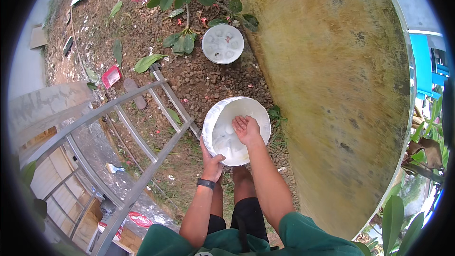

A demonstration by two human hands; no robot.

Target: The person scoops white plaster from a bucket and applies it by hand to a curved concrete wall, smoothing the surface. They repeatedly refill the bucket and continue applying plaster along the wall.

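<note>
A round white plastic tub is held tilted before my legs, its mouth facing up toward me. My left hand grips its lower left side, with the thumb near the rim and the fingers on the outer wall. Over the tub's mouth is my right hand, palm up, its fingers loosely curled and apart, with nothing seen in them. Whitish smears and wet-looking patches cover the tub's inner surface. Farther off on the ground stands a second round white container, with several round shapes and small dark bits on its pale top.
A metal ladder leans at the left. A stained, greenish-yellow concrete wall rises close on the right. Gravelly soil holds a pink-red tray, a sandal and fallen leaves. A leafy branch hangs beyond the second container.
</note>
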